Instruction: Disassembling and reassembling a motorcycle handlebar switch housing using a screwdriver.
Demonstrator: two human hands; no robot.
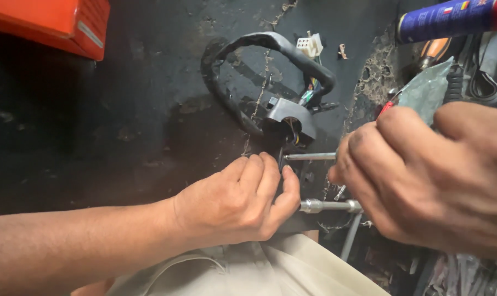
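An orange box point(51, 24) sits at the far left corner of the dark, stained work surface point(122, 120). At the far right, a blue spray can point(443, 19) with a red end lies on its side, and just near of it an orange-handled tool point(435, 49) pokes out beside a coiled black cord point(456, 82). A grey-green shard-like sheet point(427, 90) lies near these. Nearer, a silver T-shaped socket wrench point(336, 207) rests on the surface. Pale beige cloth point(270, 271), possibly trousers, fills the near edge. Crumbly debris point(377, 77) is scattered at far right.
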